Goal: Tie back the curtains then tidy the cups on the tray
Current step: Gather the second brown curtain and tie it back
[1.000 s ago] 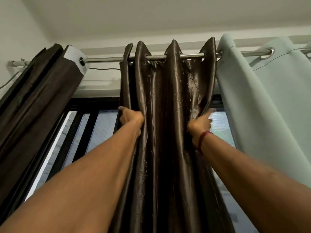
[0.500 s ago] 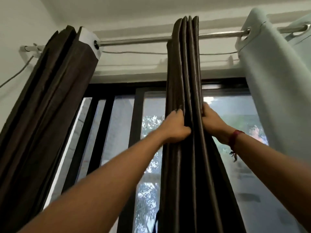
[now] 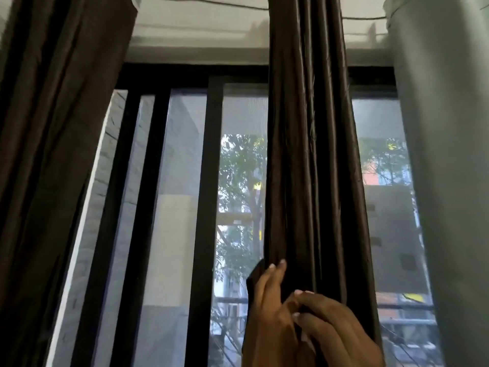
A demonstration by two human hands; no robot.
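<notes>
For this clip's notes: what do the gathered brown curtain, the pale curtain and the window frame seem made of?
The gathered brown curtain: glossy satin-like fabric, probably synthetic; bright streaks run along its folds. The pale curtain: matte, heavier-looking grey-green cloth, no sheen. The window frame: smooth black bars, likely painted metal; not certain.

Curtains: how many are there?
3. A dark brown curtain at the left; a bunched brown curtain in the middle, held by left hand and right hand; a pale grey curtain at the right. Others may be off-frame.
</notes>
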